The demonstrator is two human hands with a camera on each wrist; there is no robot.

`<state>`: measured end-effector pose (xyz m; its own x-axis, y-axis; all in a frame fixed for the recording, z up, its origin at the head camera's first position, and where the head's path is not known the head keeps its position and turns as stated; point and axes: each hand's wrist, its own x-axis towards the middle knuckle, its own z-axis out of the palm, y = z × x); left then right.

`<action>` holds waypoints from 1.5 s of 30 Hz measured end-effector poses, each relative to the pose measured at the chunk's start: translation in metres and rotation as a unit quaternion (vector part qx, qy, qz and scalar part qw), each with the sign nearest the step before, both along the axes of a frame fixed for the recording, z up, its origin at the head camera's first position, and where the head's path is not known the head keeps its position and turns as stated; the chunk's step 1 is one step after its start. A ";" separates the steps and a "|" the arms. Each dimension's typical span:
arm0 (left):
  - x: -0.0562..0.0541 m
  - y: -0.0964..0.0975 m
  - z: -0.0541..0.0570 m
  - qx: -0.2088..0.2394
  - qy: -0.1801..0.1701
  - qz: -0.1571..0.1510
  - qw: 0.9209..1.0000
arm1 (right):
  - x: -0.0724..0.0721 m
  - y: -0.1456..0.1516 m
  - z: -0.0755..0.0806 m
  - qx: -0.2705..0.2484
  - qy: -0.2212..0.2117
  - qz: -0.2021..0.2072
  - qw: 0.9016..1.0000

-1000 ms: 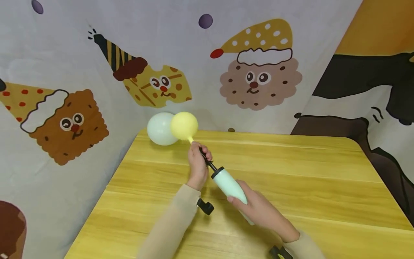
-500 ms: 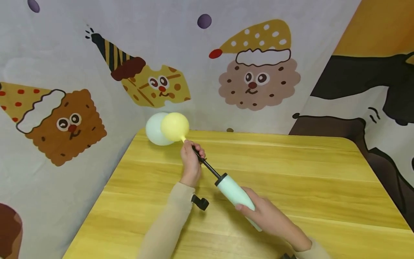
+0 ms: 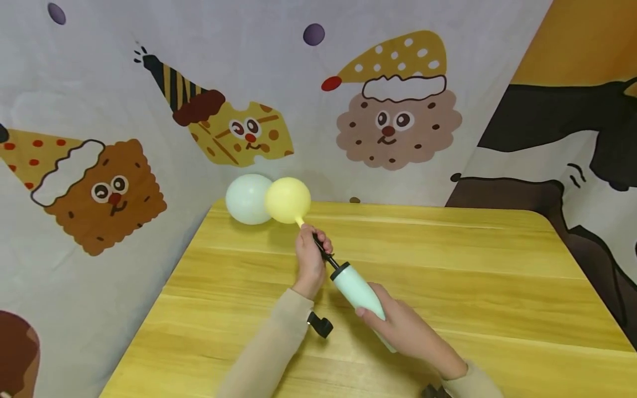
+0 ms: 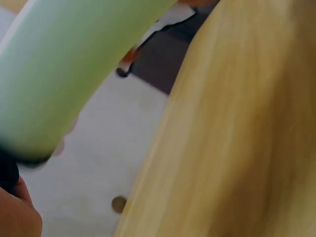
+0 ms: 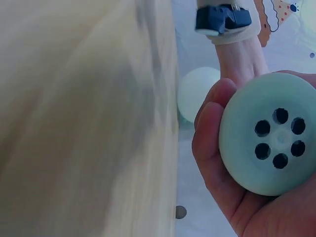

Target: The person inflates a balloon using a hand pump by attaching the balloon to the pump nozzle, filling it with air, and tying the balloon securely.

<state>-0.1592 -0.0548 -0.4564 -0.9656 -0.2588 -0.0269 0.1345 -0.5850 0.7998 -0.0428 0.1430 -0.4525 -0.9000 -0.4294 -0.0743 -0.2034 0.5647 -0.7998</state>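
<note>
In the head view my left hand (image 3: pixel 311 257) grips the black front end of a balloon pump, with the neck of a yellow balloon (image 3: pixel 287 200) just above its fingers. The yellow balloon is round and partly inflated. My right hand (image 3: pixel 410 329) is wrapped around the mint-green barrel of the balloon pump (image 3: pixel 357 292); a short stretch of black rod shows between the two hands. Seen from the right wrist, the pump's round end (image 5: pixel 280 140) has several dark holes. Only the barrel's side and part of the left hand (image 4: pixel 17 215) appear in the left wrist view.
A pale mint balloon (image 3: pixel 246 199) rests at the table's back left corner, partly behind the yellow one. The wooden table (image 3: pixel 473 265) ends at a cloth wall (image 3: pixel 318 138) printed with cartoon biscuits. Black wrist mounts (image 3: pixel 320 325) sit on the beige sleeves.
The black rod slid out longer half a second ago and is now mostly back in the barrel. My left hand and the yellow balloon swung left, then back right. The balloon looks slightly larger.
</note>
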 end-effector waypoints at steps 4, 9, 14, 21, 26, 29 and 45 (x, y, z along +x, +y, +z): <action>0.006 0.013 -0.002 0.002 -0.001 -0.024 1.000 | -0.010 -0.005 0.002 -0.012 0.016 -0.007 1.000; 0.001 0.007 0.005 -0.010 0.004 -0.011 1.000 | -0.008 -0.006 0.002 -0.026 -0.006 -0.009 1.000; -0.014 -0.023 0.014 -0.010 0.007 0.028 1.000 | 0.006 0.007 0.007 -0.006 -0.016 0.002 1.000; -0.016 -0.048 0.016 0.013 0.022 0.065 0.998 | 0.019 0.023 0.005 0.019 0.019 0.034 0.999; -0.006 -0.026 0.006 0.021 0.009 0.039 0.999 | 0.011 0.010 -0.001 0.014 0.009 0.022 1.000; 0.001 -0.011 0.001 0.011 0.003 0.017 1.000 | 0.003 -0.001 -0.003 0.005 0.006 0.010 1.000; -0.007 -0.028 0.010 0.002 0.024 0.033 0.999 | 0.014 0.017 0.005 -0.006 -0.029 0.022 0.999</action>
